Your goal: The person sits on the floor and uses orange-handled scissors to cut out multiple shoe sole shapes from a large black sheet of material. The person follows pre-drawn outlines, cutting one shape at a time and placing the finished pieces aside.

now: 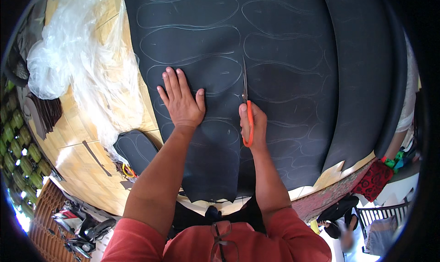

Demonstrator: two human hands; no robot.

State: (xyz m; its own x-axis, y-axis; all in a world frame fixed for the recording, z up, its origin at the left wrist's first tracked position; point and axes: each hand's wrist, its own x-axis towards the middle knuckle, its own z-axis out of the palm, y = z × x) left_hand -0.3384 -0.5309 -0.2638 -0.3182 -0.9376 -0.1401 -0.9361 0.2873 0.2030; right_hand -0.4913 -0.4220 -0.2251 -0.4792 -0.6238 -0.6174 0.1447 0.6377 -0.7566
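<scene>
Sheet material, black and marked all over with pale sole-shaped outlines, filled the middle of the frame, spread over a tan tiled floor. Near the centre, the left hand lay flat on it, palm down with fingers spread, while the right hand was curled around the orange-handled scissors, whose blades pointed toward the top beside a column of outlines. Below them a parting in the sheet ran to its lower edge. Another dark sheet curved along the right side. Crumpled clear plastic sprawled across the upper left, and a rounded black piece rested near the left forearm. Further out, a motorcycle stood at lower left; a red patterned cushion, a grey cloth and part of another person showed at lower right.
</scene>
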